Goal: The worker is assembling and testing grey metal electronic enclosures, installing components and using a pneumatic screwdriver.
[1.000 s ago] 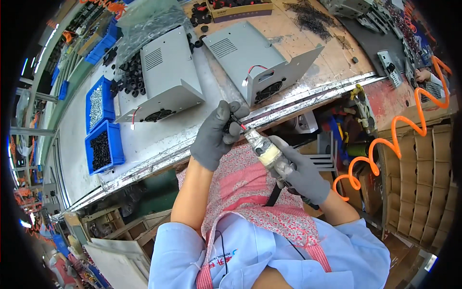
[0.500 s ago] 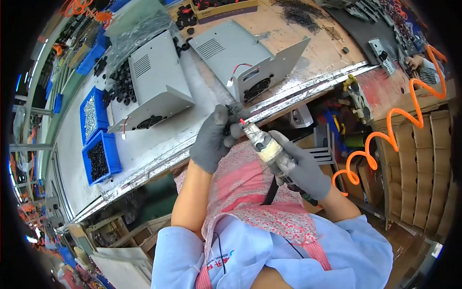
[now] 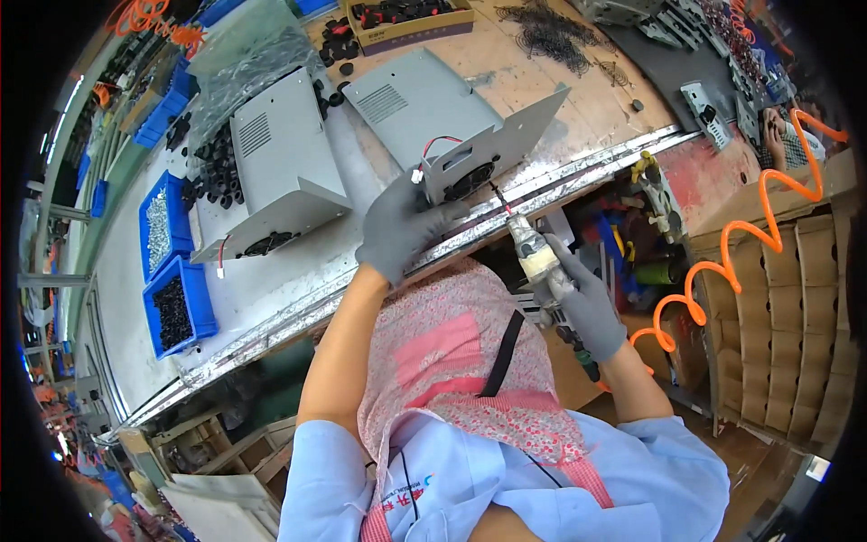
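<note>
My right hand (image 3: 587, 303), in a grey glove, is wrapped round a pneumatic screwdriver (image 3: 539, 257) with a pale tape band. Its thin bit points up and left, close to the black fan (image 3: 471, 181) on the upright flange of a grey sheet-metal housing (image 3: 424, 99). Whether the tip touches a screw there cannot be made out. My left hand (image 3: 406, 226), also gloved, is at the flange's lower left corner, fingers stretched to the right below the fan and thumb apart. Beside that corner hangs a red and black wire with a white connector (image 3: 417, 175).
A second grey housing (image 3: 284, 144) with a fan lies to the left. Blue bins hold silvery screws (image 3: 158, 226) and black small parts (image 3: 172, 312). Black caps (image 3: 217, 172) lie loose behind. An orange coiled hose (image 3: 736, 244) hangs at right; another person's hand (image 3: 773, 131) is at far right.
My left hand has moved from the screwdriver's tip to the housing's flange, its fingers straightening. The screwdriver has shifted right, its bit now by the fan.
</note>
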